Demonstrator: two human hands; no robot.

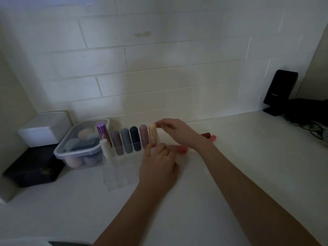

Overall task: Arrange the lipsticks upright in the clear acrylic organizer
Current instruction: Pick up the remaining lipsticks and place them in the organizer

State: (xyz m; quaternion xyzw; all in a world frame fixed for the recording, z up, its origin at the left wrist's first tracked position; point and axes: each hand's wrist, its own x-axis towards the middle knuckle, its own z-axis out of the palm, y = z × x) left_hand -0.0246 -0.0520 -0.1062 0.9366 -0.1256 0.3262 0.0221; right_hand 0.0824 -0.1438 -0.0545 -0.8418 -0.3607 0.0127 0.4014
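Observation:
The clear acrylic organizer [120, 173] stands on the white counter. Several lipsticks stand upright in its back row: a mauve one [117, 142], a grey-blue one [126, 140], a navy one [135, 138], a pink one [143, 135]. A white tube [105, 148] and a shiny purple tube [103, 132] stand at its left end. My right hand [177, 132] pinches the top of a cream lipstick [153, 134] at the row's right end. My left hand [157, 166] grips the organizer's right side by that lipstick's base. A coral lipstick [182, 149] lies behind my wrists, and two more lipsticks [208, 135] further right.
A clear plastic tub [78, 151] of makeup sponges sits left of the organizer. Beyond it are a white box [44, 128] and a dark box [33, 167]. A black device [280, 91] and dark items stand at the back right against the tiled wall.

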